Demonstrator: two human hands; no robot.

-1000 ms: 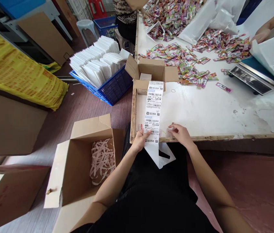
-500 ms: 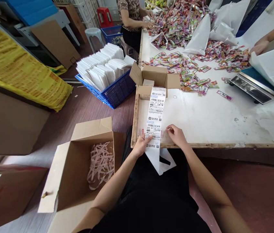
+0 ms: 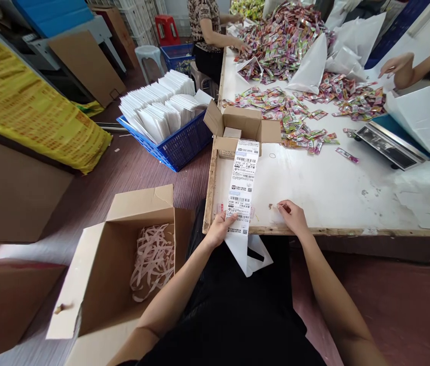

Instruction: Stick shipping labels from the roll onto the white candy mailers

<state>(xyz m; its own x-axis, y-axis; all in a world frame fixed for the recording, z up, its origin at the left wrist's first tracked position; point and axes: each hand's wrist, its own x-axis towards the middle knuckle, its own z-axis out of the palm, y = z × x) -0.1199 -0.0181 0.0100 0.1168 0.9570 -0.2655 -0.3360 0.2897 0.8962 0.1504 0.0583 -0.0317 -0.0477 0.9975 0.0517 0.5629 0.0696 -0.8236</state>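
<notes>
A strip of printed shipping labels (image 3: 242, 175) runs out of a small cardboard box (image 3: 242, 116) and down over the table's near edge. My left hand (image 3: 218, 227) is closed on the strip near its lower end, thumb on top. Below it, the strip's white backing (image 3: 238, 249) folds over beneath the table edge, above my lap. My right hand (image 3: 294, 217) pinches at the tabletop to the right of the strip. A small pale, partly see-through scrap lies at its fingertips, too faint to identify.
A large open carton (image 3: 112, 274) with pale paper strips (image 3: 154, 259) stands at left. Behind it is a blue basket (image 3: 177, 150) of white envelopes. Small colourful packets (image 3: 283, 40) are heaped on the table (image 3: 321, 188). A scale (image 3: 390, 145) stands right. Two co-workers' arms reach in.
My right hand has moved to the right, away from the label strip, fingertips pinched. My left hand still holds the strip. The co-worker's hand at right has lifted away from the white bag.
</notes>
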